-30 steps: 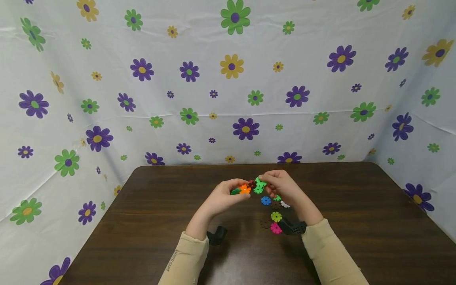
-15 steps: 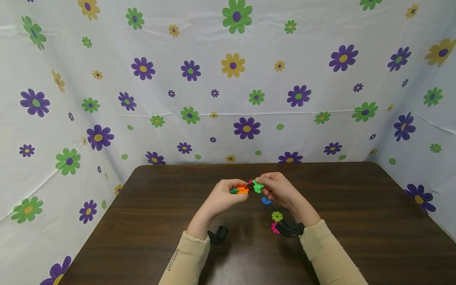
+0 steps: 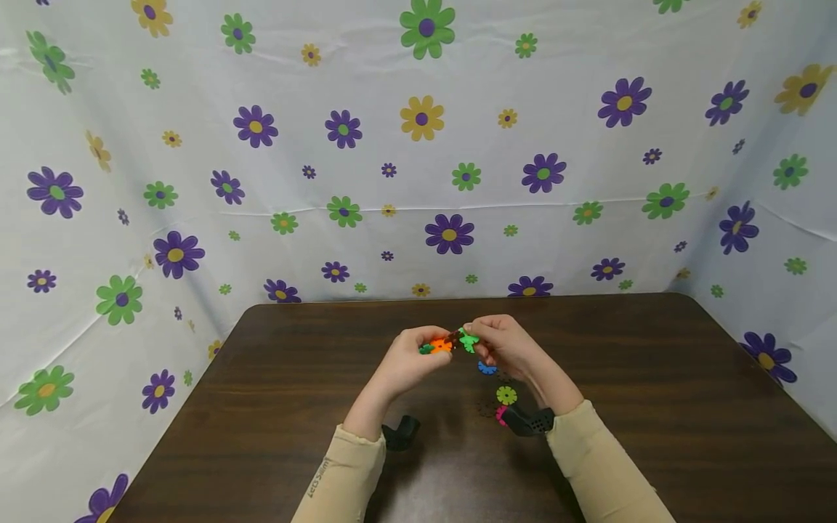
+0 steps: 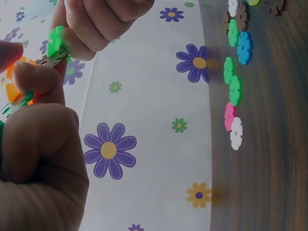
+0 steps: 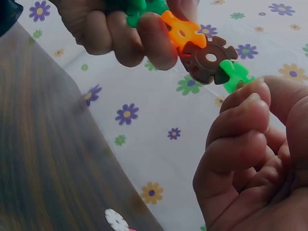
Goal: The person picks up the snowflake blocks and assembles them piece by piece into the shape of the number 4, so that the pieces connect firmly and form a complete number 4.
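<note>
Flower-print cloth [image 3: 373, 174] behind a brown table [image 3: 288, 378]

Principal item: one row of notched discs [image 5: 192, 52], held off the table between two hands. Members, in order from the person's left: dark green disc [image 3: 426, 349], mostly covered by fingers; orange disc [image 5: 191, 32]; brown disc [image 5: 198, 62], with a round hole at its centre; bright green disc [image 5: 235, 74], meeting the brown one at the rim (whether fully slotted in, cannot tell).

Left hand [image 3: 407, 365]: grasping the orange and dark green end between thumb and fingers. Right hand [image 3: 508, 347]: pinching the bright green disc by its outer edge, other fingers curled in.

Loose discs, lying on the table: blue disc [image 3: 487, 369], partly behind the right hand; yellow-green disc [image 3: 506, 395], nearer the person; pink disc [image 3: 500, 415], just beside it and partly covered; dim brown disc [image 3: 486, 409], hard to pick out against the wood. Also, in the left wrist view, a white disc [image 4: 236, 134] at the end of a straggling line.

Worn: beige sleeves [image 3: 345, 468], the left one lettered; black wrist mounts [image 3: 401, 434], one at each wrist.

Backdrop: white cloth, with purple, green and yellow flowers.
</note>
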The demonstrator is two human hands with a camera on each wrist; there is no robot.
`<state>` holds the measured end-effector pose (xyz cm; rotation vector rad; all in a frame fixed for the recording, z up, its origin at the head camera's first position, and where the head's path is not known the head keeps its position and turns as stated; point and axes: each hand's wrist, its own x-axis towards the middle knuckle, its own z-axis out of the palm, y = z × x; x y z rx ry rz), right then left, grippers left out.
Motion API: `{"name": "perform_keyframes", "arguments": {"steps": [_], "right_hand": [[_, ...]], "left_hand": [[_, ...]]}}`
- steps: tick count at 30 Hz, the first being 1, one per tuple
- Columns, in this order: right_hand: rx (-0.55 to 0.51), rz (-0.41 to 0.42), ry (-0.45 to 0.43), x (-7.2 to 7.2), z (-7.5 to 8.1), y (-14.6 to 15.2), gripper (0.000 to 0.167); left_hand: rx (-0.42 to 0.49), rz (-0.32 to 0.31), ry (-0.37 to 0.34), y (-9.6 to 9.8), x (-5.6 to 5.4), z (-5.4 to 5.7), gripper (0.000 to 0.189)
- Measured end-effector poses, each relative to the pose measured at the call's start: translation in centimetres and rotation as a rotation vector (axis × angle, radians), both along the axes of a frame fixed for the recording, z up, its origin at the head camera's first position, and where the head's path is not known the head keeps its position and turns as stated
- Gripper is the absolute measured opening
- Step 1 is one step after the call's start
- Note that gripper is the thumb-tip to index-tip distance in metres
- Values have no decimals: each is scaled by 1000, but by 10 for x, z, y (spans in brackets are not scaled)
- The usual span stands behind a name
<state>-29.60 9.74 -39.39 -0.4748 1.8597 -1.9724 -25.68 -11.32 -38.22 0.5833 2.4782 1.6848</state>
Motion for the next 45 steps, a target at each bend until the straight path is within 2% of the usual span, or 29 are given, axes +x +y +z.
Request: {"name": "perform_keyframes", "arguments": {"steps": [4, 12, 16, 20, 25, 29, 36, 40, 45], "right_hand": [[67, 7, 35, -1, 2, 1, 32], [164, 7, 83, 0, 4, 2, 33], [184, -8, 106, 0, 4, 2, 33], [197, -24, 133, 0, 3, 2, 31], [209, -24, 158, -2, 2, 2, 29], [220, -19, 170, -3, 2, 3, 27], [247, -7, 197, -2, 4, 4, 29], [253, -13, 196, -2, 4, 5, 34], [225, -45, 154, -6, -1, 11, 43]], "left_hand": [[3, -49, -32, 0, -2, -4, 25], [69, -129, -185, -1, -5, -10, 17], [133, -142, -317, -2, -6, -11, 31], [165, -134, -404, -2, -6, -11, 52], [156, -133, -438, 0, -8, -14, 60], [139, -124, -444, 0, -8, -15, 59], [146, -155, -462, -1, -7, -13, 55], [146, -166, -451, -1, -7, -13, 53], [144, -179, -425, -2, -8, -15, 49]]}}
